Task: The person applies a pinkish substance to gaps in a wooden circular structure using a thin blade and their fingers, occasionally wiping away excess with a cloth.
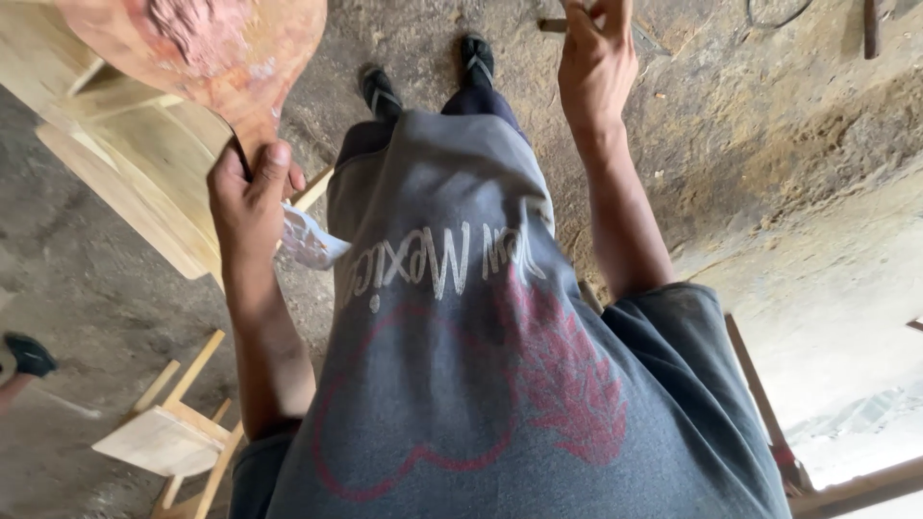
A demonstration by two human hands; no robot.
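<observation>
My left hand [252, 197] grips the narrow handle end of a reddish-brown, paddle-shaped wooden board [216, 48] whose face carries a rough pinkish patch. The board reaches up to the top left edge. A crumpled white plastic scrap [310, 240] shows just beneath that hand. My right hand [596, 58] is raised at the top centre, its back to the camera and its fingers cut off by the frame edge. A short brown stick [553, 24] lies next to it; I cannot tell whether the hand holds it. My grey printed shirt [481, 365] fills the middle.
A pale unfinished wooden piece of furniture [144, 163] stands at the left behind the board. A small wooden stool [168, 437] sits at lower left. Another person's dark shoe [29, 356] is at the left edge. Wooden rails [769, 423] cross the lower right. My sandalled feet [380, 91] stand on a dusty concrete floor.
</observation>
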